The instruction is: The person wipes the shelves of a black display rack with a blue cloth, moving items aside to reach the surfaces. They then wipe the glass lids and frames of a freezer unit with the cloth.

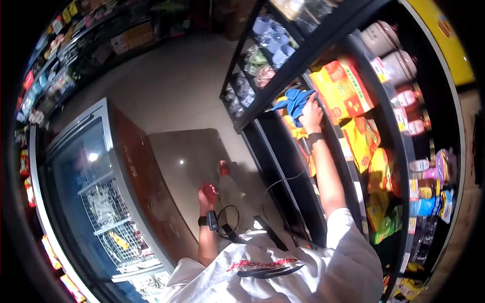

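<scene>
A crumpled blue cloth (295, 105) is bunched in my right hand (311, 117), whose fingers are wrapped round it. That arm reaches out to the dark shelf unit, and the cloth rests at the edge of a shelf beside yellow and orange packets (342, 91). Low by my body hangs my left hand (207, 194), its fingers curled and nothing visible in them. On the left wrist sits a black strap with a small device (212, 220); a dark band (316, 137) circles the right wrist.
Along the dark shelves (273, 146) on the right stand more packets, large jars (379, 38) and blue cups (278, 40). A glass-topped freezer (76, 151) with wire baskets flanks me on the left. A thin cable (283, 180) loops near the lower shelf.
</scene>
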Demonstrator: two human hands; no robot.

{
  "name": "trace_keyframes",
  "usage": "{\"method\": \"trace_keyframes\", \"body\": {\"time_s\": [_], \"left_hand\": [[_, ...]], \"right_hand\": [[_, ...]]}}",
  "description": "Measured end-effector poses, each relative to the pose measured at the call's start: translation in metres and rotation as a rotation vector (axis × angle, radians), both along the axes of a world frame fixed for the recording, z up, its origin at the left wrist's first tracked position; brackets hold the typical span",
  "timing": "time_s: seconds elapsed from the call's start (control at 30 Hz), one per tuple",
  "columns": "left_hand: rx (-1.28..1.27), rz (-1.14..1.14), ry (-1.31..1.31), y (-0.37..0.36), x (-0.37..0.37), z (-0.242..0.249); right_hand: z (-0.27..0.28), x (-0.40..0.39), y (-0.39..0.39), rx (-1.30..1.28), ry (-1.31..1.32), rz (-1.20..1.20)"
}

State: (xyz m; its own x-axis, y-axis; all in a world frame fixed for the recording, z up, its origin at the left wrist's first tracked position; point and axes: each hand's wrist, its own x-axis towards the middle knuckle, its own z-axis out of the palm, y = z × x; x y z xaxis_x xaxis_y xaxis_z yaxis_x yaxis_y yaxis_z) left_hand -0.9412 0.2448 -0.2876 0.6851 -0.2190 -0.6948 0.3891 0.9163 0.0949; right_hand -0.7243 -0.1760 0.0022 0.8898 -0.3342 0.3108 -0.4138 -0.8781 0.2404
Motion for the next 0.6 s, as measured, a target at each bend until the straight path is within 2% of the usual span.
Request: {"method": "trace_keyframes", "body": {"time_s": [0.13,0.23,0.27,0.3,0.33,0.37,0.4,0.5,0.6], "left_hand": [[-0.021,-0.04,0.13,0.002,-0.028,-0.026],[0.164,-0.042,0.138,0.0,-0.041,-0.041],[0.421,-0.272,0.156,0.007,-0.038,-0.012],[0.62,-0.32,0.006,0.01,-0.036,-0.009],[0.815,-0.371,-0.149,0.013,-0.039,-0.005],[1.006,-0.424,-0.31,0.017,-0.043,-0.001],[1.072,-0.448,-0.404,0.022,-0.042,0.007],[1.137,-0.53,-0.482,0.03,-0.033,0.024],[1.174,-0.607,-0.516,0.03,-0.026,0.036]], "right_hand": [[0.0,0.059,0.006,0.068,0.001,0.007],[0.007,0.086,0.006,0.115,0.072,-0.015],[0.003,0.091,0.003,0.086,0.025,0.02],[0.003,0.09,0.004,0.056,-0.022,0.049],[0.007,0.09,0.002,0.114,0.062,-0.002],[0.012,0.08,0.002,0.08,0.09,0.018],[0.011,0.07,-0.003,0.065,0.092,0.02],[0.02,0.025,-0.006,0.063,0.055,0.012],[0.028,-0.068,-0.019,0.259,0.048,-0.028]]}}
